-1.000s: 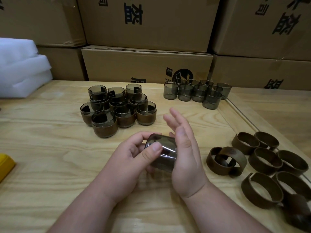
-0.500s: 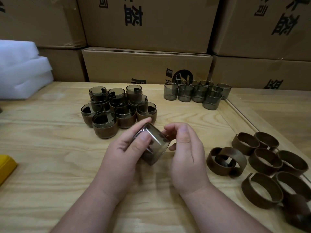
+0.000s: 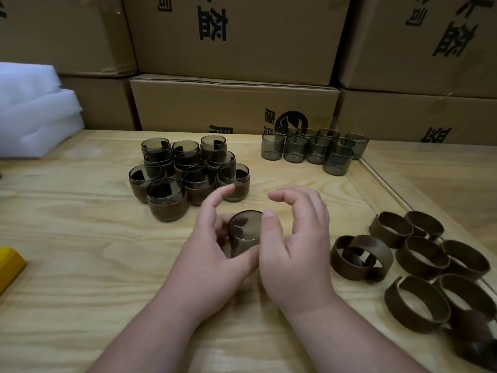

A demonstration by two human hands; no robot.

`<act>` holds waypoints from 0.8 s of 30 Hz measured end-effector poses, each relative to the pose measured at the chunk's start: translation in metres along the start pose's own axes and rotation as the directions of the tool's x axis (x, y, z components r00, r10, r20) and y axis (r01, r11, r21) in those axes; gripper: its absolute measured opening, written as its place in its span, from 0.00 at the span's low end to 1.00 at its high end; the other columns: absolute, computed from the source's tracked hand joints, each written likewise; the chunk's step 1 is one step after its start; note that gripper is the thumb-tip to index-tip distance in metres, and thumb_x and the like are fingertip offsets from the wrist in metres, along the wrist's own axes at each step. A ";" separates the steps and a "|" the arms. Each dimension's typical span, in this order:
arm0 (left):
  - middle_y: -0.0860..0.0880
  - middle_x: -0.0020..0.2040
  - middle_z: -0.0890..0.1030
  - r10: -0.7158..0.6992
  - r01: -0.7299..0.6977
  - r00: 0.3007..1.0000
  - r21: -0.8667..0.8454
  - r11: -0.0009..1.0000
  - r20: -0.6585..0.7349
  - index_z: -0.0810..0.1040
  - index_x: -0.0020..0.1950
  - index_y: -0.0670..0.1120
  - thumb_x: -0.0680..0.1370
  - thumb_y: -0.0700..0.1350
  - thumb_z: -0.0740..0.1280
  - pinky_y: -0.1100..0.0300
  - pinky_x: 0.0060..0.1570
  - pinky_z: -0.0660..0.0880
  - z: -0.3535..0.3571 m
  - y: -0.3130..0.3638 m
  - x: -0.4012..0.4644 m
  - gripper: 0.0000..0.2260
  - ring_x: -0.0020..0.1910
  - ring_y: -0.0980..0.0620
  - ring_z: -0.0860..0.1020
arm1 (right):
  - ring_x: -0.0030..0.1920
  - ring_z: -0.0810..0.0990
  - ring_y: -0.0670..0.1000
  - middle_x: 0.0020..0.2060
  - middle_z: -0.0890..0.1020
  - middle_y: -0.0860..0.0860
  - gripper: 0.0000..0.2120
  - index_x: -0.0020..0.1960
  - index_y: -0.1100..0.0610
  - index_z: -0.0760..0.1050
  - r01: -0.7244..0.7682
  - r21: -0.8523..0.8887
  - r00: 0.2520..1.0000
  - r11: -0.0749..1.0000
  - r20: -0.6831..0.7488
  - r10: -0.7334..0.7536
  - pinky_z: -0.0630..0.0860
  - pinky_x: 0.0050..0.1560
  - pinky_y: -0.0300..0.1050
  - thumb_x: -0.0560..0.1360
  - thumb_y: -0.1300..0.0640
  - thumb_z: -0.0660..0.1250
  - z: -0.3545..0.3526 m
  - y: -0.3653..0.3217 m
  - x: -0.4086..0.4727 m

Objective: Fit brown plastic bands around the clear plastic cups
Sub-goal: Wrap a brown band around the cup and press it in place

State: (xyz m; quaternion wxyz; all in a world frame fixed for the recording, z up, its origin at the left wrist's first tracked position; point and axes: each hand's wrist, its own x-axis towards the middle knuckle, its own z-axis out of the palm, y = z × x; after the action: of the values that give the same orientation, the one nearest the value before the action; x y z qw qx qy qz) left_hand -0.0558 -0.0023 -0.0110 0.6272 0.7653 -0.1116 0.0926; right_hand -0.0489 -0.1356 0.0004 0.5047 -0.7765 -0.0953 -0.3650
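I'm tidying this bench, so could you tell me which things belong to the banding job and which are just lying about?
Job: held cup, bare cups, loose brown bands, banded cups.
Lying about: white foam, yellow object, cardboard boxes.

Banded cups (image 3: 188,173), clustered on the counter (image 3: 80,238): ten counted. Bare smoky cups (image 3: 312,148) grouped at the rear: nine visible, some overlapping. One further bare cup (image 3: 245,232) between two hands. Loose brown bands (image 3: 419,265) at right: about ten; the lower-right ones are blurred.
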 end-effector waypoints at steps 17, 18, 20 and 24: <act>0.71 0.60 0.76 -0.040 0.044 0.999 0.118 0.992 -0.036 0.68 0.69 0.71 0.62 0.60 0.80 0.79 0.50 0.69 -0.002 0.000 0.002 0.39 0.59 0.68 0.76 | 0.39 0.80 0.40 0.39 0.81 0.42 0.04 0.47 0.42 0.77 -0.094 -0.395 0.914 0.914 0.329 0.237 0.73 0.33 0.37 0.77 0.44 0.71 -0.097 -0.053 0.096; 0.70 0.59 0.76 -0.044 0.048 0.998 0.120 0.992 -0.036 0.68 0.70 0.71 0.62 0.59 0.81 0.79 0.50 0.69 -0.003 -0.001 0.002 0.39 0.58 0.68 0.76 | 0.39 0.79 0.42 0.41 0.80 0.42 0.06 0.48 0.41 0.76 -0.098 -0.486 0.871 0.868 0.379 0.311 0.73 0.33 0.37 0.76 0.43 0.72 -0.108 -0.052 0.101; 0.69 0.58 0.77 -0.052 0.056 0.998 0.128 0.990 -0.034 0.68 0.70 0.72 0.65 0.56 0.83 0.79 0.50 0.70 -0.003 -0.002 0.003 0.39 0.58 0.67 0.76 | 0.45 0.79 0.42 0.48 0.79 0.41 0.14 0.54 0.38 0.73 -0.087 -0.659 0.690 0.747 0.501 0.523 0.73 0.37 0.37 0.73 0.42 0.75 -0.124 -0.048 0.105; 0.67 0.58 0.78 -0.060 0.068 0.997 0.169 0.983 -0.048 0.67 0.68 0.73 0.66 0.53 0.83 0.79 0.50 0.70 -0.003 -0.003 0.003 0.38 0.58 0.68 0.76 | 0.59 0.77 0.46 0.57 0.76 0.39 0.25 0.62 0.34 0.71 -0.015 -0.818 0.371 0.575 0.529 0.763 0.79 0.58 0.47 0.69 0.41 0.79 -0.129 -0.038 0.101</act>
State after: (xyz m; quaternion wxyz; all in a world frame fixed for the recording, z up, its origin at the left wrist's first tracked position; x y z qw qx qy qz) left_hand -0.0519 0.0012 -0.0126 0.5644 0.8171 -0.0652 0.0980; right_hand -0.0567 -0.2496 0.1238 0.1274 -0.9686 0.0230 0.2124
